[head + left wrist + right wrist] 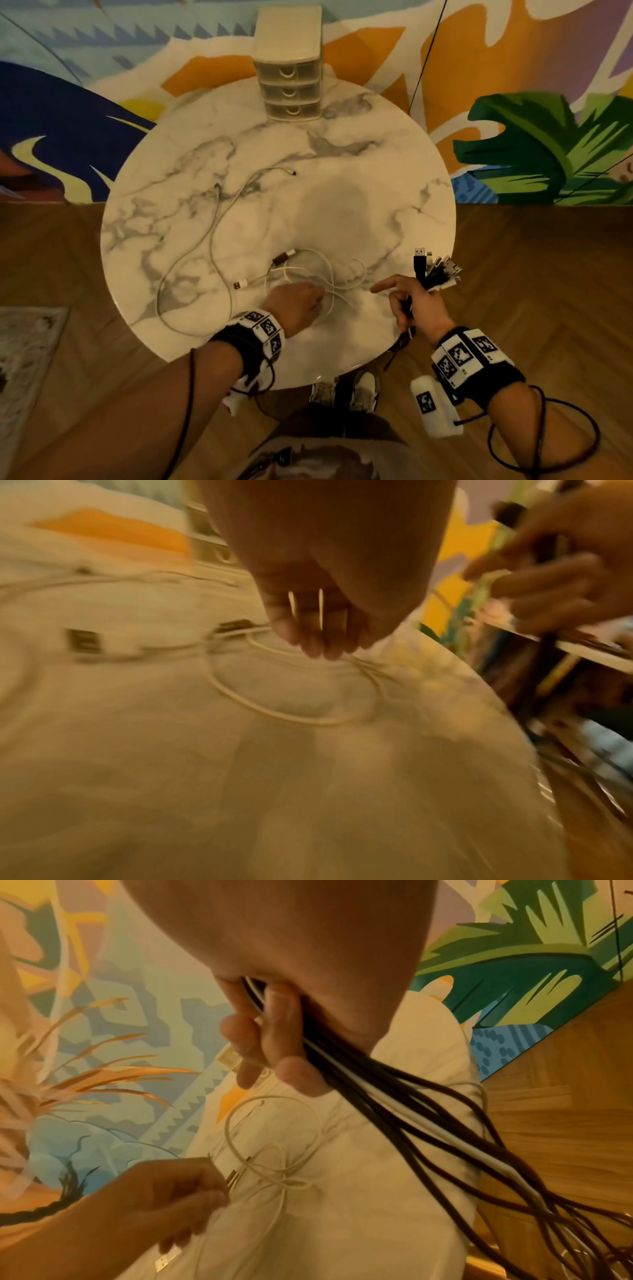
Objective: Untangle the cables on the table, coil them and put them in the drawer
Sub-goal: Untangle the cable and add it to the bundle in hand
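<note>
A tangle of thin white cables [325, 274] lies near the front of the round marble table [359, 205]. My left hand [301, 301] is down on it, fingertips pinching the strands [274, 1177] by a knot; its thumb is hidden in the left wrist view [322, 642]. A white USB plug [240, 284] lies just left of it. A longer pale cable [212, 240] loops across the table's left side. At the table's right edge my right hand [414, 305] grips a bundle of black and white cables [394, 1110], plugs sticking up [435, 270], index finger pointing left.
A small cream three-drawer unit [291, 78] stands at the table's far edge, all drawers closed. The bundle's tails hang off the table's front right edge over the wooden floor [548, 274]. A painted wall [513, 137] is behind, a rug [24, 342] at left.
</note>
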`<state>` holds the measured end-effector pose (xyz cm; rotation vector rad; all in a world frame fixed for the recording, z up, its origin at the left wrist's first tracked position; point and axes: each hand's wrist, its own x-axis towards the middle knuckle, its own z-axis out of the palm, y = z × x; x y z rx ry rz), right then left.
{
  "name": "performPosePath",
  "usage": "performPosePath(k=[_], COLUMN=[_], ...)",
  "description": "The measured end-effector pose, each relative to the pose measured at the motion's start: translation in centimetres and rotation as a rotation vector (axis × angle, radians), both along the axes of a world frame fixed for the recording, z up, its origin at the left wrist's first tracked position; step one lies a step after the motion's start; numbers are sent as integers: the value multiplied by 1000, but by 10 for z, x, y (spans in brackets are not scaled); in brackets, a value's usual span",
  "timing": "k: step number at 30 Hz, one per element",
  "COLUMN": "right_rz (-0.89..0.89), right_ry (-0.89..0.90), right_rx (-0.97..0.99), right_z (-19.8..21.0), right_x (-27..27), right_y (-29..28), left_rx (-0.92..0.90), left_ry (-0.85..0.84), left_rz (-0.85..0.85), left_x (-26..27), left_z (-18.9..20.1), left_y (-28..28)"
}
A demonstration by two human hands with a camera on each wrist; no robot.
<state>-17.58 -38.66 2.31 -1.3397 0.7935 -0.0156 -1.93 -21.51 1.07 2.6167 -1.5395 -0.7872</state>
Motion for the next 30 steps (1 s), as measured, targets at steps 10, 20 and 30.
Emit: performPosePath(k=[10, 20, 30], right_rz=[-13, -68, -121], right_ry=[41, -20, -103], right_rx=[-38, -143, -230], right_z=[1, 31, 71], right_x=[-1, 15, 31], right_y=[6, 7, -11], left_rx=[218, -1030, -714], left_ry=[-179, 97, 501], left_rz=[280, 731, 431], left_x=[83, 81, 69], left_z=[-24, 77, 107], left_y=[68, -19, -46])
